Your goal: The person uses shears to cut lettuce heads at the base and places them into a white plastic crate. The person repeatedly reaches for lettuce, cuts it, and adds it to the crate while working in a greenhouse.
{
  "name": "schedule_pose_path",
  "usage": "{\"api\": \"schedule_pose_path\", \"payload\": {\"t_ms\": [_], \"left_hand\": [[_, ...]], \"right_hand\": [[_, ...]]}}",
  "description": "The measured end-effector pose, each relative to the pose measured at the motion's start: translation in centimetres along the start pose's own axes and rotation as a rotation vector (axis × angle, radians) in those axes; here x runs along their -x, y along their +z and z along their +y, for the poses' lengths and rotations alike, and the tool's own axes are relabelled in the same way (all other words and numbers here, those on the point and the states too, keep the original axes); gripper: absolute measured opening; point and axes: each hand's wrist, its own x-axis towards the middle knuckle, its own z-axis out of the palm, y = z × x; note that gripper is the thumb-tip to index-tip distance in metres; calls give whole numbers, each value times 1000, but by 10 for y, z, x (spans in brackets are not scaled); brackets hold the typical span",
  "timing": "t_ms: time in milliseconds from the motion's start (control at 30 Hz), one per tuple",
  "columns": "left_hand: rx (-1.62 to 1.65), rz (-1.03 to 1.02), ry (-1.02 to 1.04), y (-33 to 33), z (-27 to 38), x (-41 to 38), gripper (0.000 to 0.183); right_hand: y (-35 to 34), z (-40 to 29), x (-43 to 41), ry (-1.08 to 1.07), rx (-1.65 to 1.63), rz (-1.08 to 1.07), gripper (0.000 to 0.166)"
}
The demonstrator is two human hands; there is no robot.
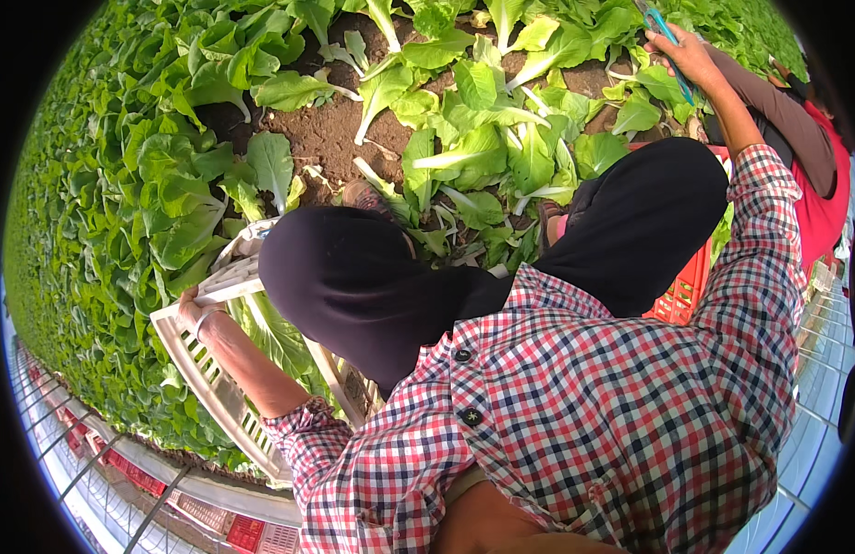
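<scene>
My left hand [192, 311] grips the top corner of a white plastic crate [212, 395] at my left side. Leafy greens show inside the crate. My right hand [687, 55], raised at the upper right, is closed around a teal-handled cutting tool [670, 41]; its blade is partly cut off by the picture's top edge. Between and ahead of my knees, cut leaves with white stalks [476, 149] lie scattered on brown soil [309, 135].
Dense standing leafy greens [88, 208] fill the left side. A red plastic crate [680, 291] stands beside my right leg. Close on the right sits a co-worker in a red garment [826, 180]. Beyond a wire mesh at lower left are red crates [246, 533].
</scene>
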Motion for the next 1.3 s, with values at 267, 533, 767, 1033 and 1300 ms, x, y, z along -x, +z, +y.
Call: {"api": "schedule_pose_path", "payload": {"t_ms": [267, 533, 767, 1033, 1300], "left_hand": [[11, -216, -9, -31, 17, 3, 31], [-480, -244, 923, 66, 99, 141, 55], [-674, -1283, 952, 256, 52, 273, 38], [-764, -2317, 1061, 356, -116, 521, 31], [-404, -2451, 2143, 403, -283, 683, 35]], "right_hand": [[54, 62, 52, 231, -273, 13, 31], [100, 99, 68, 547, -628, 154, 19], [85, 100, 57, 557, -939, 462, 17], [54, 116, 22, 429, -1129, 704, 22], [75, 178, -46, 38, -471, 984, 27]]}}
